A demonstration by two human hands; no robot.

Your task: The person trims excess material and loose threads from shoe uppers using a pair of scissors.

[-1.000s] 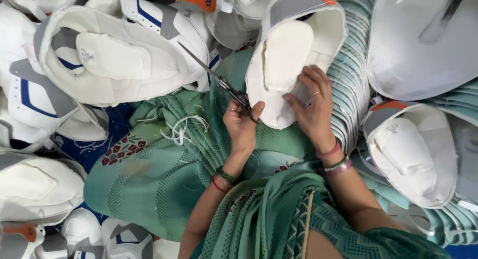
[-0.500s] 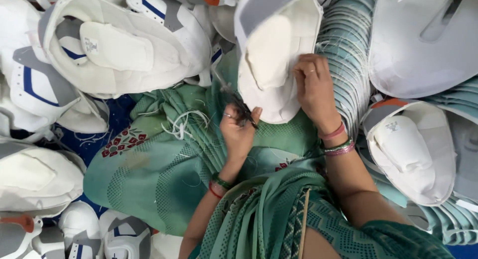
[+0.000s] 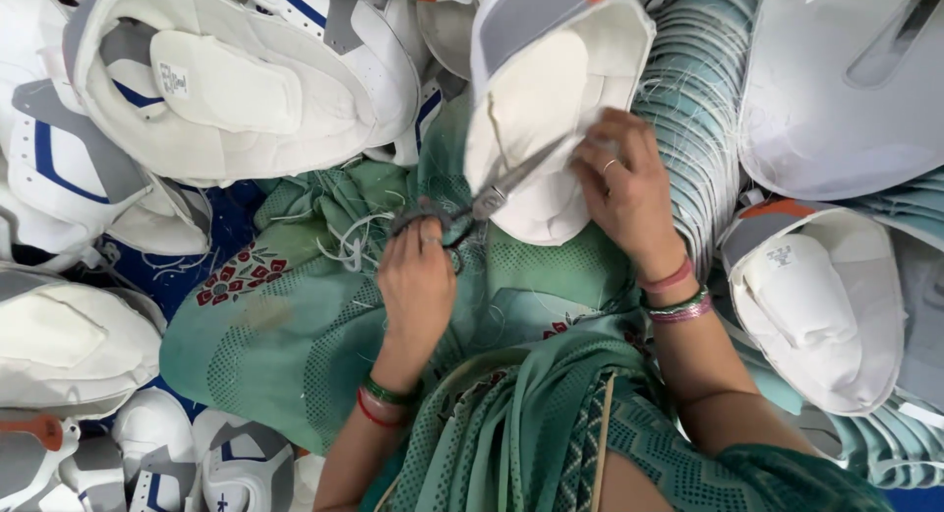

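My left hand grips a pair of dark-handled metal scissors. Their blades point up and right, across the lower edge of a white padded guard with a grey and orange top. My right hand presses on the right side of that pad and holds it on my lap. The lap is covered by green patterned cloth. Loose white thread clippings lie on the cloth just left of the scissors.
Many similar white padded guards surround me: a large one with blue stripes at upper left, more at lower left, one at right and a large one at upper right. A stack of teal ribbed pieces rises beside my right hand.
The scissors have swung from pointing up-left to pointing up-right onto the pad's lower edge. My right hand has slid up the pad's right side.
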